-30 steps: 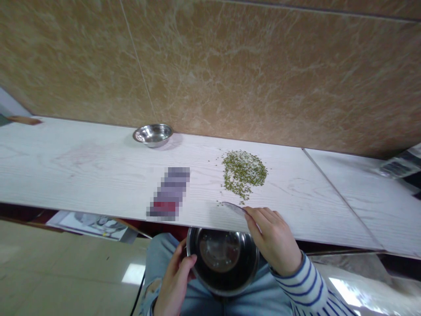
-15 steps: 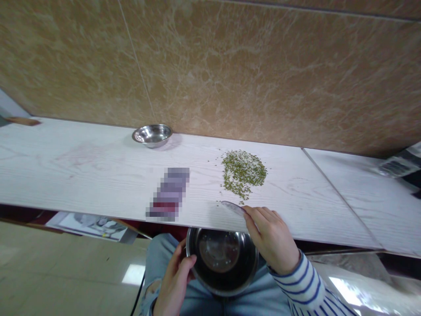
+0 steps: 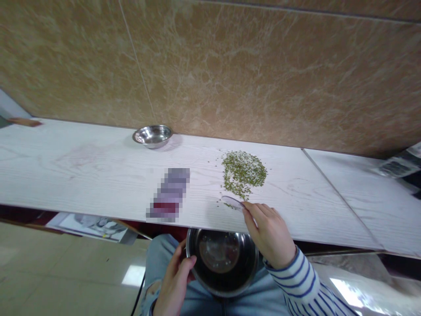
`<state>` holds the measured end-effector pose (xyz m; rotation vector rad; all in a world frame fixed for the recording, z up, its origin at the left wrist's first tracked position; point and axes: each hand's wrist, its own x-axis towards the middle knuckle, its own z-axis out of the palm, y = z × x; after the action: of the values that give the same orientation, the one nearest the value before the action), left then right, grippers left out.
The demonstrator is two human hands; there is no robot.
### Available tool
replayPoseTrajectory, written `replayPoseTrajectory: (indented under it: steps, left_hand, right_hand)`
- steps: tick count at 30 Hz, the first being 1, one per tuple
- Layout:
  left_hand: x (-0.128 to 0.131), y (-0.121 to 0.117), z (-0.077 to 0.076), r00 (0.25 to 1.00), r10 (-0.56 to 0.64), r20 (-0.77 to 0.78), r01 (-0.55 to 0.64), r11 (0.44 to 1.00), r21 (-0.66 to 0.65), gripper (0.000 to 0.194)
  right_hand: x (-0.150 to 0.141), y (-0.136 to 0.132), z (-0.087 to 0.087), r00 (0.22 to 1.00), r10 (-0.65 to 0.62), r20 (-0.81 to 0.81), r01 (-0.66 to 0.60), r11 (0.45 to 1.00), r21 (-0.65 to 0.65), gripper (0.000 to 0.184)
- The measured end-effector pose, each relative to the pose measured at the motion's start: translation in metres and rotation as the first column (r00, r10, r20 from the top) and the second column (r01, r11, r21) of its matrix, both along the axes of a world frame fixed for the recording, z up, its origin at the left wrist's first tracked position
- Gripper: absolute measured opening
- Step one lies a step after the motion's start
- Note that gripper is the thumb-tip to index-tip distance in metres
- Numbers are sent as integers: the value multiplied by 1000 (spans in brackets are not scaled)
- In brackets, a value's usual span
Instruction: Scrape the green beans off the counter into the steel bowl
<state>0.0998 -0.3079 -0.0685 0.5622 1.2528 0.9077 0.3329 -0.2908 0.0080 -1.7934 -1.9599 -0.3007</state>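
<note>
My left hand (image 3: 179, 276) grips the left rim of a deep metal bowl (image 3: 222, 287), thumb over the edge. The bowl rests at my lap, just below the table's front edge, with a few small specks inside. My right hand (image 3: 268, 228) pinches a thin, pale, flat scraper-like piece (image 3: 232, 202) by its right end, held low over the table. Some small green beans lie along its lower edge. Just beyond it a patch of small green beans (image 3: 245, 169) is spread on the white table (image 3: 197, 153).
A small shallow steel bowl (image 3: 153, 137) stands near the wall. Left of the beans lies a pixelated purple-grey item (image 3: 169, 193). A wooden piece (image 3: 24, 121) is at the far left, a clear plastic package (image 3: 399, 164) at the far right. Printed sheets (image 3: 90, 224) sit under the tabletop.
My right hand has shifted slightly up and left with the flat piece, and some green beans now show at its lower edge. My left hand and the deep bowl stay put.
</note>
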Motion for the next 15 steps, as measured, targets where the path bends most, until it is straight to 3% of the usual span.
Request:
replayPoseTrajectory:
  steps: [15]
  left_hand:
    - [0,-1,0,999,38,-1,-38,999,-3,58]
  right_hand:
    - [-5,4,8,998,59,38,-58,998,-26,19]
